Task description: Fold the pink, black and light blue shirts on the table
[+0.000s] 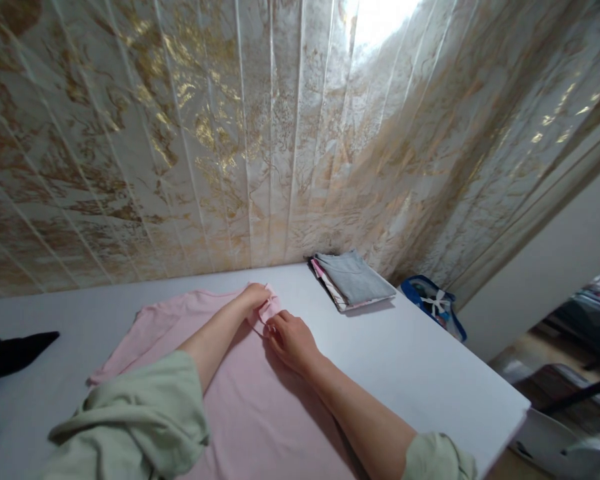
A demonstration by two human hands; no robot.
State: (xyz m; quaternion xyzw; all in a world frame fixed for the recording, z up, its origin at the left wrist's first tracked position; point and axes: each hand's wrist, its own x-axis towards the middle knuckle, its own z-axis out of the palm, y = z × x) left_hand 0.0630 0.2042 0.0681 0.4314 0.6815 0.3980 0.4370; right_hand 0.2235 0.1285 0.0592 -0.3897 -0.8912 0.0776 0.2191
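A pink shirt (265, 407) lies spread on the white table, reaching past the bottom edge of the view. At its far right part, my left hand (255, 297) is closed on a bunched fold of the cloth. Just to the right and nearer to me, my right hand (294, 341) pinches the same part of the shirt between thumb and fingers. A small lifted flap of pink fabric shows between the two hands. My forearms cover part of the shirt, and some of the fingertips are hidden.
A folded stack of clothes, grey on top (357, 279), rests at the table's back right. Dark cloth (20, 353) lies at the left. The white table (405, 373) ends at the right, beside a blue-edged bag (434, 303). A patterned gold-and-white curtain (220, 147) hangs behind.
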